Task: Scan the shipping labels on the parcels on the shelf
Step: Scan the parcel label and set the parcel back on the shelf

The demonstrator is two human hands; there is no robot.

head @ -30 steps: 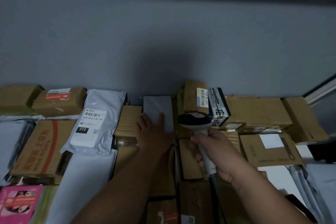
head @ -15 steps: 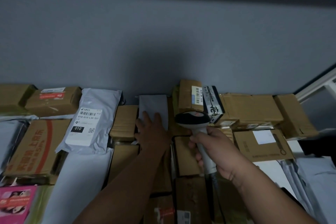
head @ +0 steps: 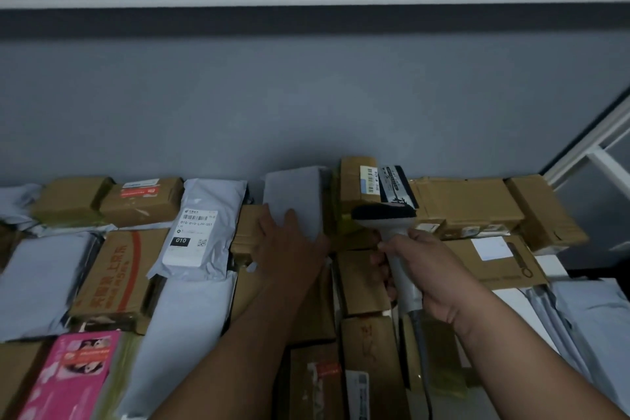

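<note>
Left hand point(head: 289, 242) lies flat, fingers straight and slightly spread, on the lower edge of a plain grey mailer point(head: 295, 198) that stands against the grey wall point(head: 306, 95) at the back of the shelf; no label shows on the mailer's visible face. Right hand point(head: 419, 269) is wrapped around the pale handle of a barcode scanner point(head: 387, 215), its dark head raised level and pointing toward an upright brown box point(head: 353, 184) whose barcode label point(head: 369, 177) faces the camera, its print too small to read. A black-and-white carton point(head: 397, 186) leans just beside that box, partly hidden by the scanner head. Both forearms reach in from the bottom edge, cut off by the frame. To the left, a white mailer point(head: 204, 225) carries a printed shipping label point(head: 192, 235) marked 010, its finer text blurred. A brown box with red lettering point(head: 112, 269) lies near it, and a pink package point(head: 71, 375) is cropped at the lower left corner. Dim light leaves the nearer cardboard parcels point(head: 361, 283) hard to distinguish. A cable trails down from the scanner handle out of sight.
</note>
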